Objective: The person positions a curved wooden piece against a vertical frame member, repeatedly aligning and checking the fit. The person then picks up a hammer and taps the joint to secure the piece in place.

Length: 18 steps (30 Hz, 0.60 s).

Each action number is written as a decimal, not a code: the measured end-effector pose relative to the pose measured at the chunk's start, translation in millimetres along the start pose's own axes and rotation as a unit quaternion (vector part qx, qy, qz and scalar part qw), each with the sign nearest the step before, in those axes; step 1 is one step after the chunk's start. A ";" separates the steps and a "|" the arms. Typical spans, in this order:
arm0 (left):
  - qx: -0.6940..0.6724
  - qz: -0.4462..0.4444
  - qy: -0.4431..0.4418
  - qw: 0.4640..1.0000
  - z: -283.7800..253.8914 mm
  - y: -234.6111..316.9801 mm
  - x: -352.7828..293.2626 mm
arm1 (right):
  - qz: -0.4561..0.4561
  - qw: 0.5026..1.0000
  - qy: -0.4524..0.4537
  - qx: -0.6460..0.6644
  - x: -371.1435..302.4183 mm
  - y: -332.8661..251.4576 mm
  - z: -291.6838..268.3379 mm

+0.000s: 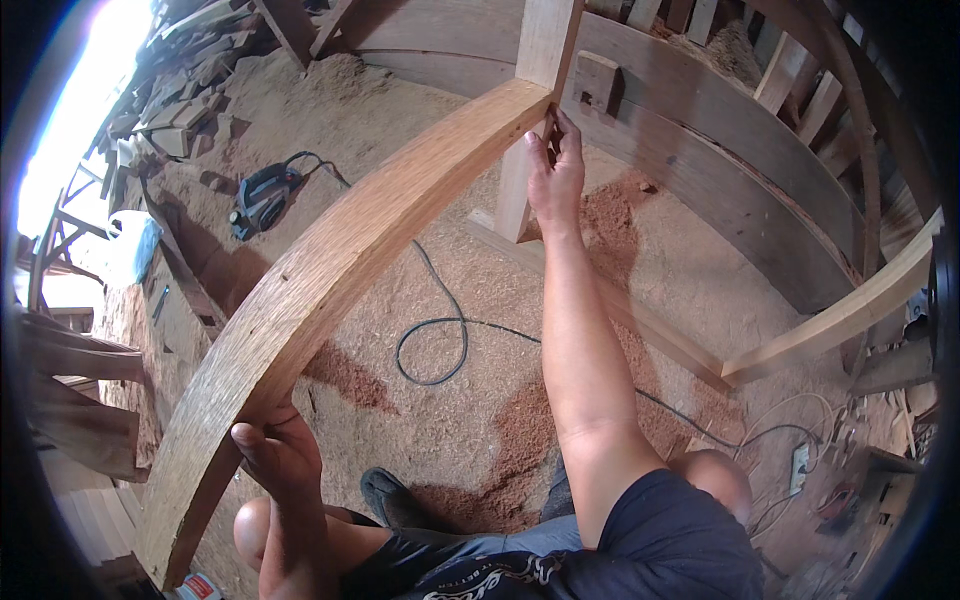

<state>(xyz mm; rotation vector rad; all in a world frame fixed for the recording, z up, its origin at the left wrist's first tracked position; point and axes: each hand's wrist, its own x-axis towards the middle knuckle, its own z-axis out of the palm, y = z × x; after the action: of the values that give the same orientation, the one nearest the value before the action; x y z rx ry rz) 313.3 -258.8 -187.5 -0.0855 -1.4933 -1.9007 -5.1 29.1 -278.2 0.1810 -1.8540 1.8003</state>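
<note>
A thick wooden beam (330, 235), pale and curved, runs from my lower left up to an upright wooden post (547, 45). My left hand (285, 455) grips the beam's near part, thumb against its side and the other fingers partly hidden underneath. At the far end, where beam and post meet, my right hand (560, 175) holds the beam's edge with thumb and fingers; some fingertips are hidden behind the wood. The post continues down below the joint to a wooden rail (640, 325) on the floor.
An electric hand planer (262, 200) lies on the sawdust-covered floor, left of the beam. A black cable (432, 380) loops beneath my arms. Scrap wood (175, 125) is piled at the far left. Curved planks (710, 170) stand behind, and another pale curved piece (840, 315) is at right.
</note>
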 end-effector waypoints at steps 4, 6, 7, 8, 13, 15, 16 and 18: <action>-0.002 0.000 0.001 1.000 0.0 -1.1 0.1 | 0.001 1.000 0.003 0.008 1.7 2.3 -1.0; 0.001 0.000 0.007 1.000 -0.2 -1.0 -0.2 | 0.001 1.000 0.004 0.006 1.1 1.1 -0.6; 0.001 0.000 0.009 1.000 -0.8 -0.9 -0.4 | -0.001 1.000 0.005 0.003 0.9 1.0 -0.5; 0.000 0.000 0.010 1.000 -1.4 -0.9 -0.5 | -0.004 1.000 0.007 0.000 0.7 0.7 -0.6; -0.009 -0.004 0.015 1.000 -4.2 -2.3 -1.2 | 0.001 1.000 0.010 -0.008 2.4 3.6 -1.9; -0.003 -0.005 0.018 1.000 -3.4 -1.6 -1.0 | 0.002 1.000 0.012 -0.013 2.2 4.4 -1.6; 0.002 -0.006 0.019 1.000 -2.5 -0.6 -0.8 | 0.001 1.000 0.012 -0.013 1.5 4.1 -0.9; 0.010 -0.007 0.019 1.000 0.6 1.6 -0.1 | 0.000 1.000 0.012 -0.013 1.3 4.8 -0.3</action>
<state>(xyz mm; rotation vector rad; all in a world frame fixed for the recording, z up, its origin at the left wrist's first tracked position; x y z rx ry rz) 314.1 -258.4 -186.0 -0.0305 -1.4917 -1.8874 -8.4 30.2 -281.9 0.1488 -1.8601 1.7686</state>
